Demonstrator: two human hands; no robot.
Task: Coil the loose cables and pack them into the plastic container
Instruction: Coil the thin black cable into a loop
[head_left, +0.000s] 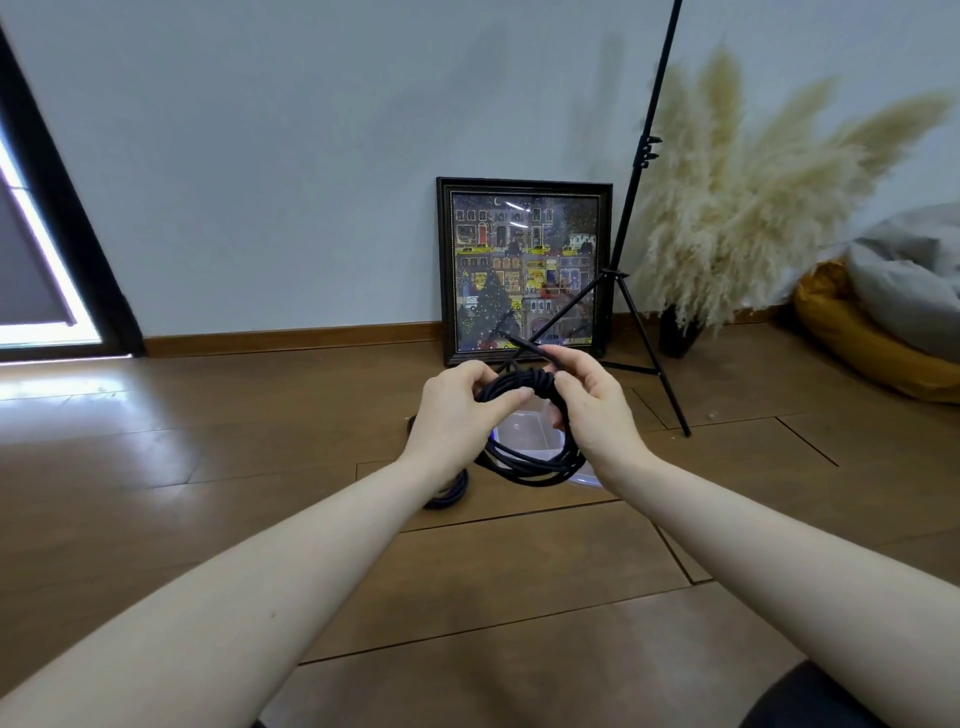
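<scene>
Both hands raised above the wooden floor (260, 441), working one black cable coil (524, 462). Left hand (457, 410) grips the coil's upper left, thumb laid across the strands. Right hand (592, 410) curls round the coil's right side and pinches the cable's loose end (524, 345), which sticks out up and to the left (plug end, tip blurred). Coil hangs in front of the clear plastic container (524, 434), which sits on the floor below. A second dark cable (449, 493) lies on the floor just left of the container, partly behind the left wrist. Behind: framed picture (524, 265) leaning on the wall, tripod stand (631, 270), pampas grass (753, 208).
</scene>
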